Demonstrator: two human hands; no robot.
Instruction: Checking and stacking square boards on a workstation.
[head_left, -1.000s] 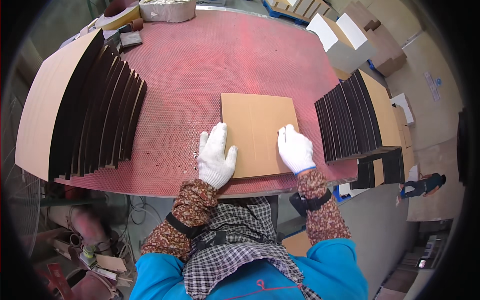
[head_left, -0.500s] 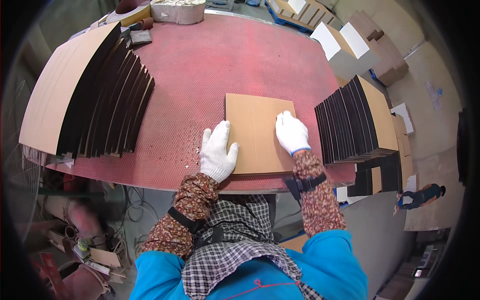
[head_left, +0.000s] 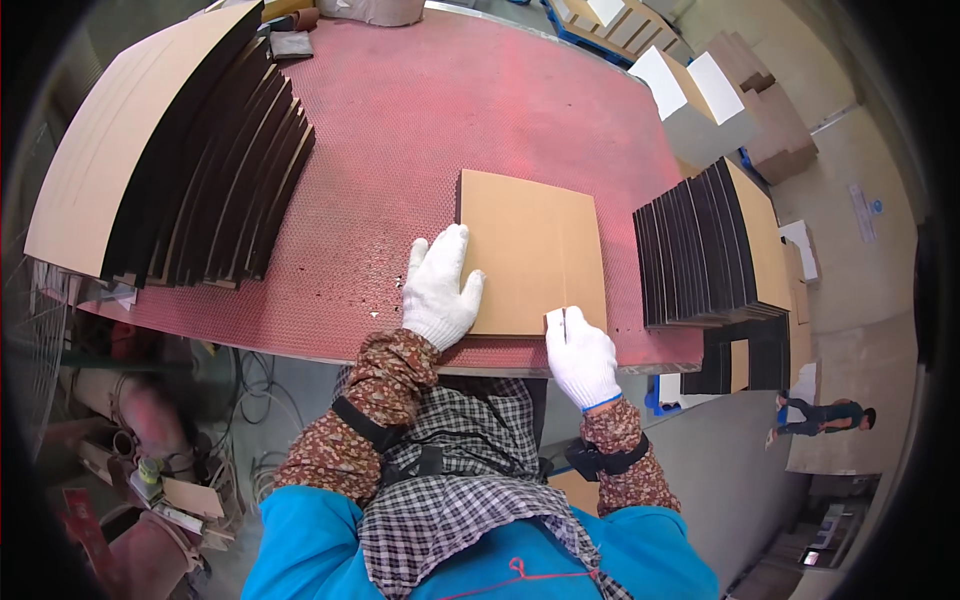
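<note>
A flat brown cardboard sheet (head_left: 530,250) lies on the red perforated table (head_left: 400,140) near its front edge. My left hand (head_left: 438,288), in a white glove, rests flat with spread fingers on the sheet's near left corner. At the sheet's near edge, my gloved right hand (head_left: 582,355) has its fingers curled and pinches the edge by a crease line.
A large fanned stack of cardboard sheets with dark faces (head_left: 170,160) lies on the table's left. A smaller fanned stack (head_left: 710,240) stands at the right edge. Cartons (head_left: 700,90) sit beyond the table, far right. A person (head_left: 820,415) stands on the floor, lower right.
My right hand has slid from the middle of the sheet's right side back to its near edge and closed on it. The left hand has stayed at the sheet's left corner.
</note>
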